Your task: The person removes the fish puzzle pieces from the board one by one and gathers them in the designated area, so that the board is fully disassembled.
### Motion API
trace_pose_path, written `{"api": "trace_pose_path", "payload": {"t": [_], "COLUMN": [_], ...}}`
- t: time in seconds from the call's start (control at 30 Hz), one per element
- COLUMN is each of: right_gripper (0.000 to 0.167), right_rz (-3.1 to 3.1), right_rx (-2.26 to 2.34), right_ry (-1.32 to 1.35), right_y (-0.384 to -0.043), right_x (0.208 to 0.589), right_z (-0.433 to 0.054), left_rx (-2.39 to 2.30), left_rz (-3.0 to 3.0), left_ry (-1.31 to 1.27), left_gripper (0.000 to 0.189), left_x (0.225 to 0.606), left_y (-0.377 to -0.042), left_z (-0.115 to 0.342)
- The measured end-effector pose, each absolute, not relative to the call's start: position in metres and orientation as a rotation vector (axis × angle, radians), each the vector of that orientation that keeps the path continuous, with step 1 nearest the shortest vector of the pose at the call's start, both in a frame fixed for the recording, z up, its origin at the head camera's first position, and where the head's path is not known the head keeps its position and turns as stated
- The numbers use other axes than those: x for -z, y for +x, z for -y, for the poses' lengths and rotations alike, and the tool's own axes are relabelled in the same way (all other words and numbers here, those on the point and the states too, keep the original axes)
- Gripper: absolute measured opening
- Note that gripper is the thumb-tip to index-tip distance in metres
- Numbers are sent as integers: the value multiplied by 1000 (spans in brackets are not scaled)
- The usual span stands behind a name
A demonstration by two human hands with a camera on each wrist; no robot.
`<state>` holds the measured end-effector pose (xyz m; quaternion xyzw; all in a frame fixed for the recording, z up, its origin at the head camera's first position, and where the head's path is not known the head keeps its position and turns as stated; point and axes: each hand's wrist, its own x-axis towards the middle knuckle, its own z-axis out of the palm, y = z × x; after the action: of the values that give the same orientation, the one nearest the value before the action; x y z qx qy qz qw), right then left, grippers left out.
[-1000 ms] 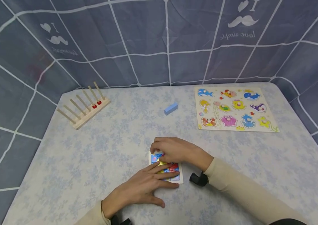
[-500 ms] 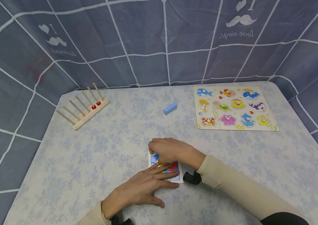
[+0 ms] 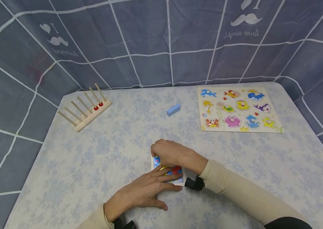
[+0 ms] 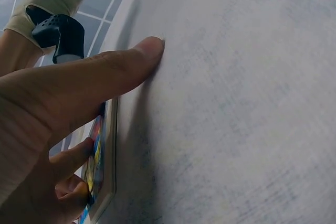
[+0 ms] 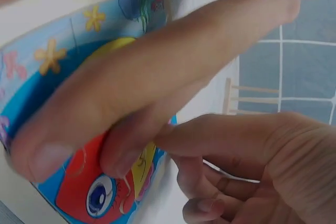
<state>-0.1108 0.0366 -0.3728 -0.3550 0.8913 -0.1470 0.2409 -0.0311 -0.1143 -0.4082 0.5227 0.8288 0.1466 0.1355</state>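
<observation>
A small jigsaw puzzle (image 3: 156, 161) with a pale frame lies near the table's front; its far part is hidden by the right hand. Across its face spread the fairly straight fingers of the left hand (image 3: 145, 190), thumb apart on the cloth. In the right wrist view the puzzle (image 5: 100, 198) shows a red figure with a big eye and yellow starfish. The right hand (image 3: 175, 155) bends over the far left corner. Its thumb (image 5: 210, 135) touches the puzzle and its other fingers curl past the edge, appearing to pinch there. Whether a loose piece is between the fingertips is hidden.
A wooden counting rack (image 3: 91, 117) with red beads stands at the back left. A blue block (image 3: 173, 110) lies beyond the hands. At the back right sits a sea-animal knob puzzle board (image 3: 221, 125). A blue checked curtain (image 3: 150, 70) surrounds the table.
The right hand has drawn slightly left and its thumb and fingers have closed together over the puzzle's far corner. The left hand stays still on the puzzle.
</observation>
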Motion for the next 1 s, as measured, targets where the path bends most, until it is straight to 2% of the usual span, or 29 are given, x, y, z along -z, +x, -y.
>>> {"api": "trace_pose_path", "payload": {"t": [1.0], "right_gripper": [29], "right_rz": [-2259], "right_rx": [515], "right_ry": [-964], "right_y": [-128], "right_x": [376], "right_z": [-41], "left_rx": [-398], "left_rz": [-2408], "left_ry": [1476], "left_gripper": [67], "left_x": [405], "left_y": [-32], "left_z": [114]}}
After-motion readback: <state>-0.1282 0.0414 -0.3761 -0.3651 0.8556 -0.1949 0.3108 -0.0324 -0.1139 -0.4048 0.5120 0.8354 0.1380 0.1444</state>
